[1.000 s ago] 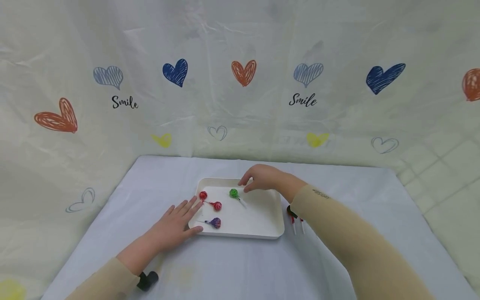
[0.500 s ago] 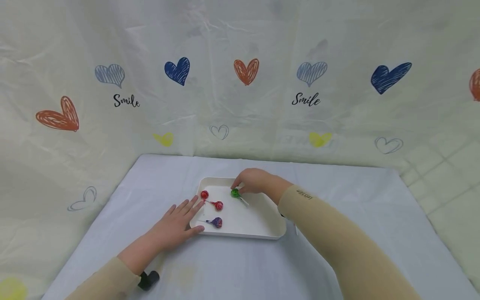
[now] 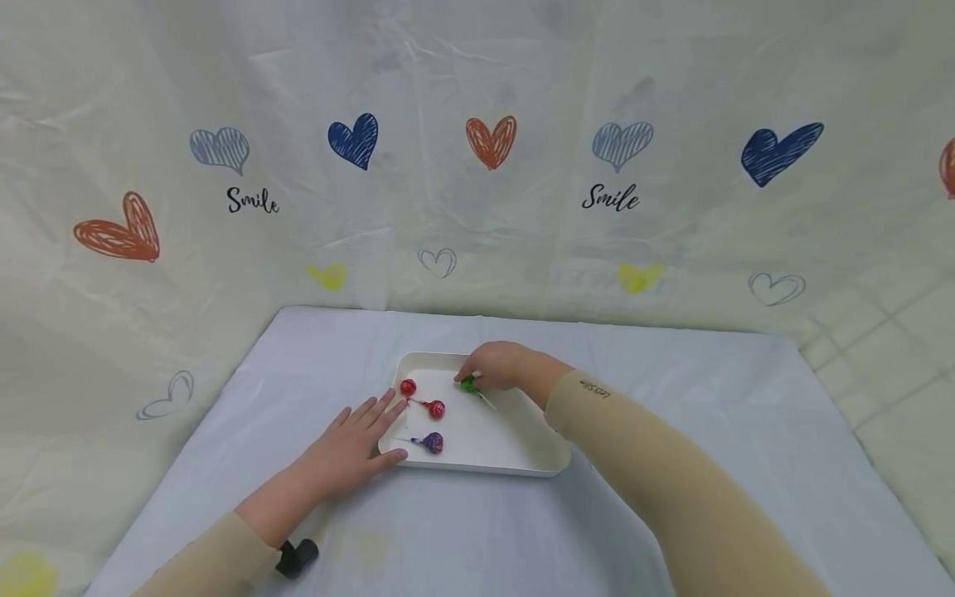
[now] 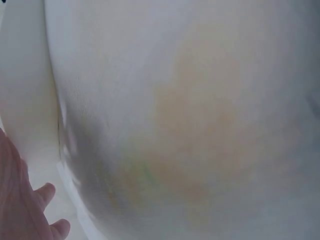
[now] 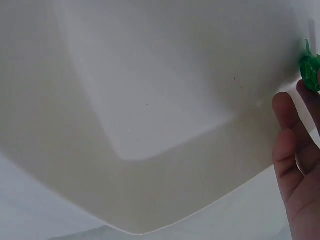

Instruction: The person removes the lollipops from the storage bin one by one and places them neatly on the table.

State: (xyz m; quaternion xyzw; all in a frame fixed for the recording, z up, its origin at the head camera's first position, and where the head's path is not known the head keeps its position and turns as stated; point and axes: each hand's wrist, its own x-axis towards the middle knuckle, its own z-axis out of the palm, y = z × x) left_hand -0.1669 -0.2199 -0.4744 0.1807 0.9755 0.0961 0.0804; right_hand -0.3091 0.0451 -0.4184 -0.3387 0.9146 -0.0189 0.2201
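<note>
In the head view, a white tray (image 3: pixel 515 448) lies on the table with lollipops in it. My right hand (image 3: pixel 496 365) reaches over the tray's back rim and pinches the green lollipop (image 3: pixel 467 383) by its head, its white stick pointing toward the front right. The right wrist view shows the green wrapper (image 5: pixel 310 70) at my fingertips, partly cut off by the frame edge. My left hand (image 3: pixel 346 448) rests with spread, straight fingers on the tray's left rim. Near those fingers lie two red lollipops (image 3: pixel 436 409) and a purple lollipop (image 3: pixel 433 443).
A white cloth (image 3: pixel 462 531) covers the table, with a faint yellowish stain in front of the tray. A black wrist device (image 3: pixel 297 559) sits under the left sleeve. Behind the table hangs a pale curtain (image 3: pixel 522 224) printed with hearts.
My right hand has moved left and down onto the green lollipop and closed its fingers on it. Its arm now covers the lollipop sticks seen right of the tray. The left hand stays put.
</note>
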